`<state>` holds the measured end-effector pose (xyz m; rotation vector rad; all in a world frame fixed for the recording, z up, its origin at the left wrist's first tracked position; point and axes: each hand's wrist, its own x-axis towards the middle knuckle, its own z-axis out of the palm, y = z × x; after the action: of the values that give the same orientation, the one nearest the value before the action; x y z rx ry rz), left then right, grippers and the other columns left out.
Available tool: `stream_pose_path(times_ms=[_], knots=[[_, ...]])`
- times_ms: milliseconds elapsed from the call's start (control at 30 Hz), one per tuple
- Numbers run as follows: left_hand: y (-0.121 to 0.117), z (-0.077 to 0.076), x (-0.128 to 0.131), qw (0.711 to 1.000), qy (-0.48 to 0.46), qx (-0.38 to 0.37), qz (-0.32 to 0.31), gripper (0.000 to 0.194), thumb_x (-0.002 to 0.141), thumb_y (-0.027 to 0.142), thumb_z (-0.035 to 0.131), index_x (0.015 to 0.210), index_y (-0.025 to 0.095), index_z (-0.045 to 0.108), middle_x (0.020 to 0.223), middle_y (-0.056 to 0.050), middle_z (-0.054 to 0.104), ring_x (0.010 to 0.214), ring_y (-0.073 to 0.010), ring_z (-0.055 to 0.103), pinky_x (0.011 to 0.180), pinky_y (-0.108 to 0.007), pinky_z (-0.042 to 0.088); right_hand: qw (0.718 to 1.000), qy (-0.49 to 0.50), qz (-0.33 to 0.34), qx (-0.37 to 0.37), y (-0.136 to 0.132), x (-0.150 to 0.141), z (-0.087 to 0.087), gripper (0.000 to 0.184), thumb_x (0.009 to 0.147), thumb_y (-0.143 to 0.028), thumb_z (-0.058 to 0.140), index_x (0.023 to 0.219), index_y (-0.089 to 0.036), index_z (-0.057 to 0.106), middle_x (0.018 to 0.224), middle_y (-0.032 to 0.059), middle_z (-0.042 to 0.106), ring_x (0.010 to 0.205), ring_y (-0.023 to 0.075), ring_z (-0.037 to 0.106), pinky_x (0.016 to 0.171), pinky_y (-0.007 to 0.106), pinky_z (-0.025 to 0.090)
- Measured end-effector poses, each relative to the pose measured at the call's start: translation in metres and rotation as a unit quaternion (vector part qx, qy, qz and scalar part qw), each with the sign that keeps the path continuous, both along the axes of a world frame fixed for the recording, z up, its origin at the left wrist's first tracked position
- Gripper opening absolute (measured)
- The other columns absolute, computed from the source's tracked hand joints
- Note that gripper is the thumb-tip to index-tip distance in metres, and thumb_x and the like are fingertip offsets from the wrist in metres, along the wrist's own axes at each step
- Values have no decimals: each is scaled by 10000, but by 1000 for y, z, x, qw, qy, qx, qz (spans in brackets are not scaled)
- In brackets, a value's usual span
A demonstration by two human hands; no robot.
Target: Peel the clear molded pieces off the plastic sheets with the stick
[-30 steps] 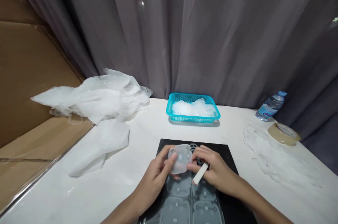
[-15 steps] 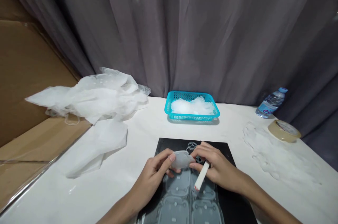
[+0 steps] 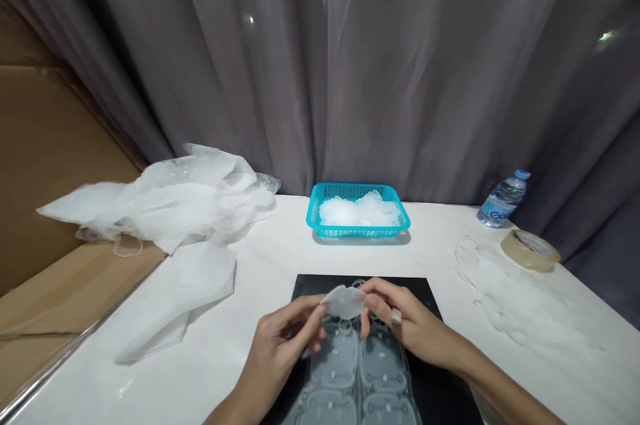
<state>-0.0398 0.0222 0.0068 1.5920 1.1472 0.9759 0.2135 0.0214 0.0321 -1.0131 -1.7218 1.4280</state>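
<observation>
Since a second ago, both hands are bringing the clear plastic piece (image 3: 345, 301) lower and flatter, so it is now showing mostly edge-on instead of facing the camera, and the small white stick (image 3: 396, 315) in the right hand is pointing almost straight at the camera, showing only its end. The left hand (image 3: 281, 345) is pinching the left edge of the plastic piece between thumb and curled fingertips, the fingers closing on it rather than spreading. The right hand (image 3: 400, 321) is gripping the right edge of the same piece with thumb and forefinger, while its other fingers are curling around the white stick. The plastic piece is hovering just above the far end of a black mat (image 3: 430, 378), over a clear sheet of moulded shapes (image 3: 350, 378) that is lying on the mat near the person. The mat is resting on a white table (image 3: 260, 265). Farther back, at the middle of the table, a blue basket (image 3: 315, 201) is holding a heap of clear plastic pieces. On the far left, crumpled white plastic bags (image 3: 170, 201) are spilling over the table edge beside brown cardboard (image 3: 45, 165). On the far right, a water bottle (image 3: 501, 199) is lying near a roll of tape (image 3: 530, 249), in front of a grey curtain (image 3: 350, 65).
</observation>
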Motion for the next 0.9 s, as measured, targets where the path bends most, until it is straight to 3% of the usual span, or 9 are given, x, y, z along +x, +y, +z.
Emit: stream_pose_path(times_ms=[100, 233, 433, 533, 633, 767, 833, 900], knots=[[-1, 1, 1, 998, 26, 53, -30, 225, 1017, 397, 657, 1090, 259, 818, 973, -32, 819, 849, -193, 774, 780, -230, 600, 999, 22, -47, -12, 6, -2, -5, 553, 1069, -648, 420, 1080, -209, 756, 870, 32, 758, 822, 200, 651, 764, 305, 467], [-2, 0, 2, 987, 73, 125, -65, 230, 1035, 288, 610, 1185, 299, 784, 1180, -31, 797, 1087, -210, 756, 968, -262, 579, 994, 20, -104, -23, 20, 0, -12, 493, 914, -657, 694, 983, -186, 823, 958, 60, 775, 902, 234, 674, 834, 332, 486], [-5, -4, 6, 990, 57, 94, -87, 270, 1063, 295, 542, 1267, 259, 715, 1183, -67, 777, 1057, -215, 760, 950, -310, 614, 990, 24, -139, 11, 31, 4, -9, 539, 823, -584, 815, 1190, -194, 755, 877, 40, 765, 828, 206, 699, 802, 325, 527], [-6, -4, 8, 990, 59, 94, -82, 259, 1074, 311, 525, 1254, 255, 703, 1196, -78, 760, 1070, -225, 747, 957, -353, 616, 985, -27, -159, 58, 46, 5, -5, 523, 794, -633, 803, 1040, -172, 792, 863, 70, 788, 818, 238, 730, 778, 353, 559], [-8, -2, 7, 987, 76, 104, -91, 234, 1088, 305, 504, 1227, 262, 689, 1231, -80, 734, 1106, -228, 727, 982, -372, 605, 974, -60, -191, 106, 79, 10, 4, 480, 811, -637, 768, 941, -175, 794, 929, 92, 799, 868, 267, 736, 784, 370, 564], [-10, 0, 2, 965, 158, 151, -144, 199, 1081, 262, 516, 1201, 281, 673, 1354, -70, 669, 1239, -244, 676, 1078, -394, 564, 930, -129, -293, 182, 123, 20, 15, 406, 965, -548, 592, 999, -181, 762, 998, 117, 764, 974, 289, 695, 819, 377, 531], [-11, 0, -2, 943, 220, 187, -167, 229, 1059, 267, 565, 1269, 287, 654, 1439, -77, 621, 1309, -274, 638, 1115, -430, 549, 897, -177, -344, 215, 127, 24, 14, 348, 1008, -441, 517, 1053, -183, 745, 1086, 145, 717, 1049, 306, 657, 816, 373, 508], [-12, -2, -4, 919, 279, 215, -178, 328, 1054, 315, 593, 1380, 286, 609, 1498, -94, 591, 1357, -308, 608, 1132, -475, 541, 867, -224, -372, 242, 115, 26, 6, 310, 1006, -344, 481, 1111, -185, 725, 1169, 158, 654, 1072, 309, 633, 786, 360, 490]])
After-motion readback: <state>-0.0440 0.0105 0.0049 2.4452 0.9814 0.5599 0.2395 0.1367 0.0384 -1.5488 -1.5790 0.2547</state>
